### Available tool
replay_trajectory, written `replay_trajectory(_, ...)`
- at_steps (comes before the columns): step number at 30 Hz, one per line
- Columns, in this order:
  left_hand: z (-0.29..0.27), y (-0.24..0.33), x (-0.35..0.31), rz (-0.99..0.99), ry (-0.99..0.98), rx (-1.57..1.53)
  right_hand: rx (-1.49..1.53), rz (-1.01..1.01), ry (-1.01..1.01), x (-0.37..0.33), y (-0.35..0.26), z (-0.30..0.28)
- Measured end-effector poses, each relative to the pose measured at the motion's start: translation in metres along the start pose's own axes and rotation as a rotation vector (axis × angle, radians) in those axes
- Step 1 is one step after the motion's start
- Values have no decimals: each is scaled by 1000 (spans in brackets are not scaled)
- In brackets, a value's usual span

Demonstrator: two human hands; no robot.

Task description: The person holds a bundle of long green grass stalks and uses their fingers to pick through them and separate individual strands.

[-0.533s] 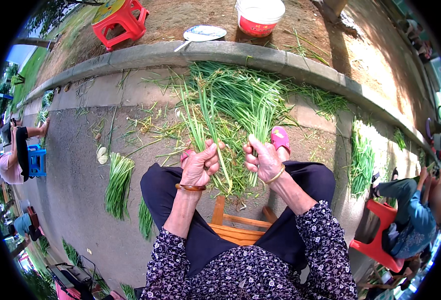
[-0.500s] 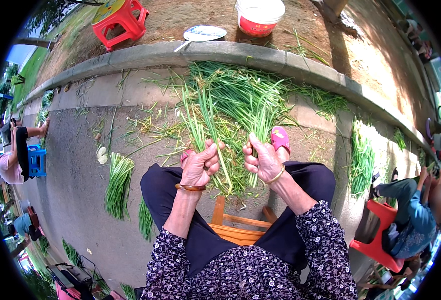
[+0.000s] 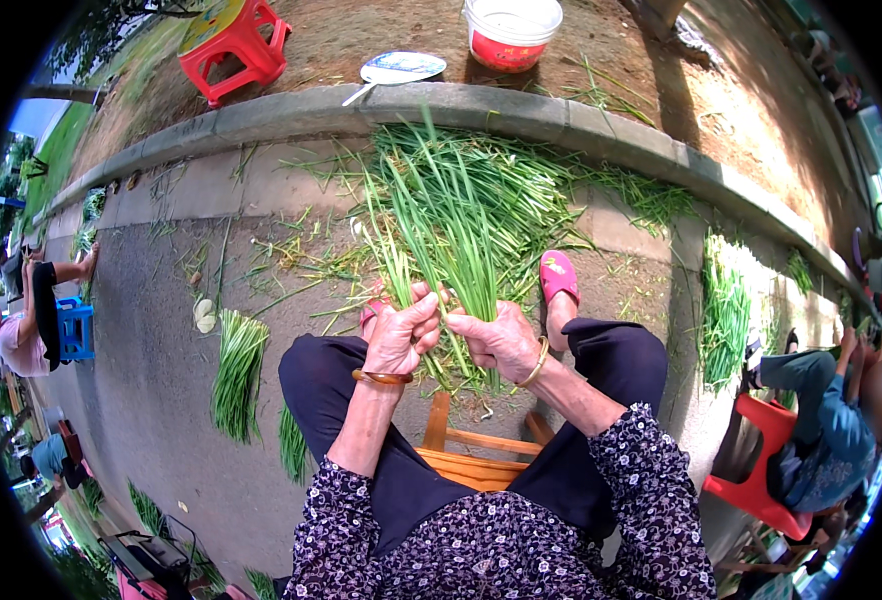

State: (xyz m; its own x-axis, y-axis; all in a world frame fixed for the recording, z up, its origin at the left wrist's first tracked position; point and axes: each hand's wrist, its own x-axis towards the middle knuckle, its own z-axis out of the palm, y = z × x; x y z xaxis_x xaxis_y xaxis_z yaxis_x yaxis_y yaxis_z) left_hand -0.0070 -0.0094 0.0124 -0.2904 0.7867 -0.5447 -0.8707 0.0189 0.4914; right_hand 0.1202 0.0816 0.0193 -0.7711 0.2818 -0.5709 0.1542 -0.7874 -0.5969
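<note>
My left hand (image 3: 404, 335) is closed around a few long garlic chives (image 3: 392, 262), their green leaves pointing away from me. Close beside it, my right hand (image 3: 501, 343) grips a thicker bunch of chives (image 3: 473, 270), its thumb reaching toward the left fingers. The fingers of both hands nearly meet, and whether they share a stalk I cannot tell. Beyond the hands lies a large heap of chives (image 3: 536, 190) against the curb. Loose, trimmed bits (image 3: 451, 370) lie on the ground under my hands, between my feet.
A tied-looking chive bundle (image 3: 239, 375) lies at left, another (image 3: 726, 310) at right. Past the curb (image 3: 311, 108) are a red stool (image 3: 251, 60), a hand fan (image 3: 401, 68) and a white-and-red bucket (image 3: 511, 35). One person (image 3: 826, 430) sits at right, another (image 3: 21, 325) at left.
My right hand has moved left with its bunch, from above my right foot to beside my left hand. The left hand stays nearly in place, still holding its stalks.
</note>
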Motion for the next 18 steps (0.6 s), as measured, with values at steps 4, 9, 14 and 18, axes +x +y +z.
replay_trajectory(4, 0, -2, 1, -5, 20, -15, -100, -76, 62, 2, 6, 1)
replay_trajectory(9, -9, -2, 6, 11, 45, -130, -171, -81, 25, -1, 4, 6)
replay_trajectory(14, -27, 5, 11, 83, -72, -307, -88, 106, 63, 3, 9, 1)
replay_trajectory(18, -31, 7, 12, 104, -176, -377, 111, 189, 29, 10, 11, -11)
